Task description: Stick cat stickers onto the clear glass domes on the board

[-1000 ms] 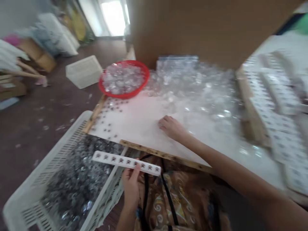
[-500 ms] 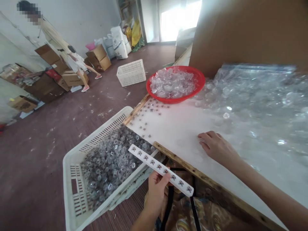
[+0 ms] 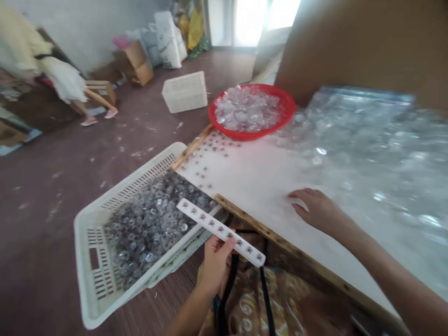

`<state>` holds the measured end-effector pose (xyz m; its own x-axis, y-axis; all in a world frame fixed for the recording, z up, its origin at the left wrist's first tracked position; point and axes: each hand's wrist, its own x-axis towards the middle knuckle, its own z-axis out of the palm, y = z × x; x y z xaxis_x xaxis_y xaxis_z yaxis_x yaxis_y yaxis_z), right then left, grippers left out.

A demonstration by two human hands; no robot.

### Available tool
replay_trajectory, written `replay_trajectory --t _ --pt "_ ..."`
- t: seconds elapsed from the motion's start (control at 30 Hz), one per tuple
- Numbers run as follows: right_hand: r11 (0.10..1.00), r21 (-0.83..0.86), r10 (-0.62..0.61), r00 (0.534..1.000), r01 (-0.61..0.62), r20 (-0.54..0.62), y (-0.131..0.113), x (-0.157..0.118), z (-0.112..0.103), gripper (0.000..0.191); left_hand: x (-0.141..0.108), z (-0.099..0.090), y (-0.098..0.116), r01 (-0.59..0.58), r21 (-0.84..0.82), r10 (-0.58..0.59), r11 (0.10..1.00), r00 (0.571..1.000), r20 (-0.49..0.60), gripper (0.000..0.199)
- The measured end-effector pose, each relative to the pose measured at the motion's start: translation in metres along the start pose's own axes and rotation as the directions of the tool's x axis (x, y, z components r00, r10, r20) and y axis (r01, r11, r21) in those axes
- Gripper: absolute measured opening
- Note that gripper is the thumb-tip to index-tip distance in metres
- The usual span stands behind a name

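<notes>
My left hand grips a long white strip near its lower end, thumb on top. A row of small dark printed figures runs along the strip, which slants over the edge of a white basket. My right hand hovers over or rests on the white tabletop, fingers bent, with a pale gap between thumb and forefinger. Nothing in it can be made out for certain. Right of that hand spreads a pile of clear plastic domes, blurred.
Small clear pieces fill the basket. A red basin of clear domes stands at the table's far corner, beside scattered little dark figures. A wooden strip edges the table. Another person walks at the left, near cardboard boxes and a white crate.
The view has shifted, so the table and basket sit further left and higher. My right hand has moved slightly right over the table. The left hand keeps the strip. The other person has changed position.
</notes>
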<state>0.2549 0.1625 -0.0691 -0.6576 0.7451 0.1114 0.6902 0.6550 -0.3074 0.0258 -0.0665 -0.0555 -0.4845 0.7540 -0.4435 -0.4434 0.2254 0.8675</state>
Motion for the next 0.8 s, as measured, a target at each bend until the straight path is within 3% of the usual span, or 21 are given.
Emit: replay_trajectory --t 0.33,0.43,0.53,0.63,0.8 --pt "0.988 0.067 0.132 0.981 -0.142 0.144 -0.007 0.003 -0.03 0.048 0.011 -0.008 -0.009 0.033 0.043 -0.032 0.999 0.999 -0.014 0.05" --pt "0.981 0.067 0.17 0.971 -0.184 0.17 -0.009 0.002 -0.036 0.039 0.011 -0.008 -0.009 0.033 0.047 -0.033 0.998 0.999 -0.019 0.049" --pt "0.989 0.066 0.119 0.974 -0.134 0.193 -0.011 0.003 -0.04 0.027 0.013 -0.005 -0.007 0.029 0.05 -0.026 0.998 0.998 -0.048 0.049" --pt "0.992 0.083 0.075 0.979 -0.092 0.188 -0.008 0.004 -0.041 0.027 0.015 -0.001 -0.005 0.042 0.035 -0.04 0.998 0.997 -0.065 0.05" --pt "0.969 0.13 0.191 0.97 -0.211 0.154 0.001 0.0 -0.041 0.021 0.015 0.003 -0.005 0.042 0.038 -0.04 0.998 0.997 -0.067 0.047"
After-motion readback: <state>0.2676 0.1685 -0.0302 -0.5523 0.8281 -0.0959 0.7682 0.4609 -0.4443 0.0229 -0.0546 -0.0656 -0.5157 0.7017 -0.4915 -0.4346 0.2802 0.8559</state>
